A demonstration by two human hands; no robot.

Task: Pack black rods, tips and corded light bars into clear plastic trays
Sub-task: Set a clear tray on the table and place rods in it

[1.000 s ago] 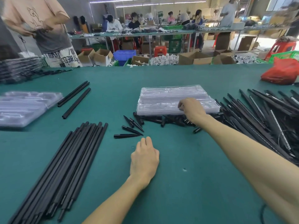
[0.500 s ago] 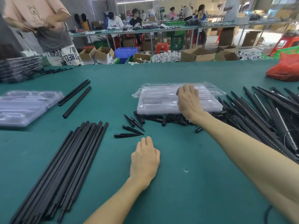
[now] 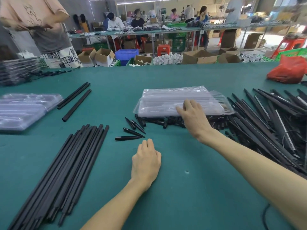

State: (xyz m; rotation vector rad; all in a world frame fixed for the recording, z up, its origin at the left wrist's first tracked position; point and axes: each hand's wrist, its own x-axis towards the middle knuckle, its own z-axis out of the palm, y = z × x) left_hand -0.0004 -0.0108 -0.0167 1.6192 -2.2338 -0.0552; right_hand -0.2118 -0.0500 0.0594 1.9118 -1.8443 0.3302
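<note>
At twelve o'clock the right hand pinches with curled fingers the near edge of the top tray of a stack perched on loose tips, so nested trays may cling or slide, while the left hand lies flat and empty on the worktop at six.

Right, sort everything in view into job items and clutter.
For the job:
clear trays, with the right hand gripping the top one
black rods
tips
corded light bars
left hand, resting on the table

Just lying about:
red bag
cardboard boxes
blue crate
</note>
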